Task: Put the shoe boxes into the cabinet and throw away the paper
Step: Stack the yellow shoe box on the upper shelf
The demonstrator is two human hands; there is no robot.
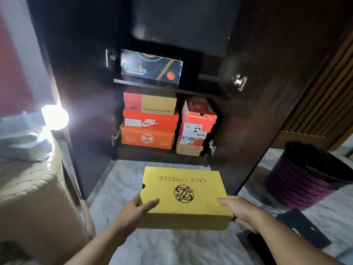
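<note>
The dark cabinet (257,92) stands open, one box on its upper shelf, seven stacked below. Before it, above the floor, a yellow shoe box (183,196) is held level, long axis sideways, left hand (133,209) and right hand (242,213) clasping its near corners, thumbs on the lid.

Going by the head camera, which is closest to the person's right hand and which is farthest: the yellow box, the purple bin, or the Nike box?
From the right hand:
1. Yellow box, held in its grip, at the box's right edge.
2. Purple bin, on the floor off to the right.
3. Nike box, inside the cabinet's left stack, ahead.
</note>
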